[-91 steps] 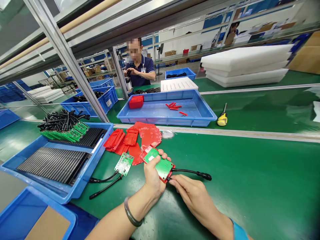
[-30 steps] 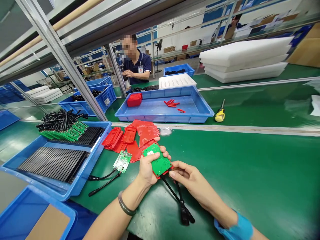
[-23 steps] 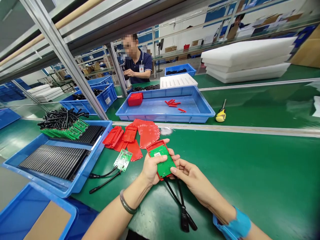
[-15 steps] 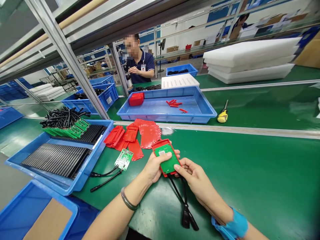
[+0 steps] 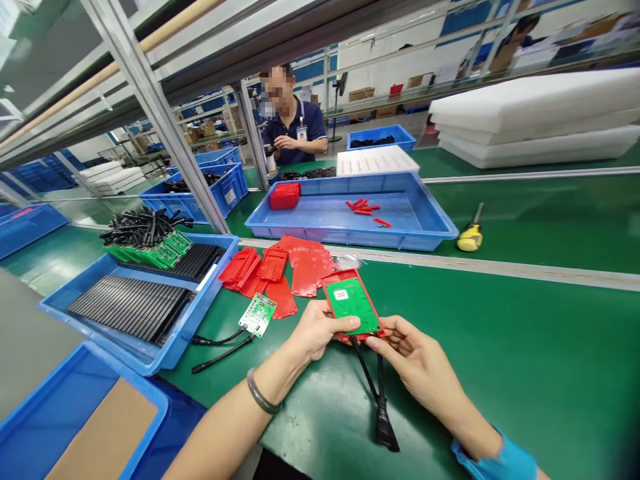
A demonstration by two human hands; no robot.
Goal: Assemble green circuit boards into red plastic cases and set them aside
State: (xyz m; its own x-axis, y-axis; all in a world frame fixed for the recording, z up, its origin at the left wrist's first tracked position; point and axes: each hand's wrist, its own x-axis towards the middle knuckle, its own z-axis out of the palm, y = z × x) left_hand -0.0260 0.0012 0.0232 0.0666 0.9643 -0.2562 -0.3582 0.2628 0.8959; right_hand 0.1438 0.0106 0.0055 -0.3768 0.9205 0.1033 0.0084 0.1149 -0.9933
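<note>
Between both hands, above the green bench, is a red plastic case half (image 5: 327, 283) with a green circuit board (image 5: 356, 303) lying in it. My left hand (image 5: 317, 330) grips it from the left, thumb across the board's lower part. My right hand (image 5: 413, 353) pinches the lower right corner of the case. Two black cables (image 5: 381, 400) hang from the board's lower end, their ends overlapping. Left of my hands lies another circuit board (image 5: 258, 315) with two black cables. Behind it are loose red case parts (image 5: 305, 267), some stacked.
A blue tray (image 5: 55, 307) at left holds black slatted parts and a pile of cabled green boards. Another blue tray (image 5: 345, 235) at the back contains red pieces. A yellow-handled screwdriver (image 5: 470, 237) lies right of it. A metal post (image 5: 165, 127) rises at left; a co-worker (image 5: 300, 127) stands beyond.
My left thumb has slid down toward the board's lower end, and my right hand has shifted to the lower corner. The case has tilted slightly. The whole view has shifted a little.
</note>
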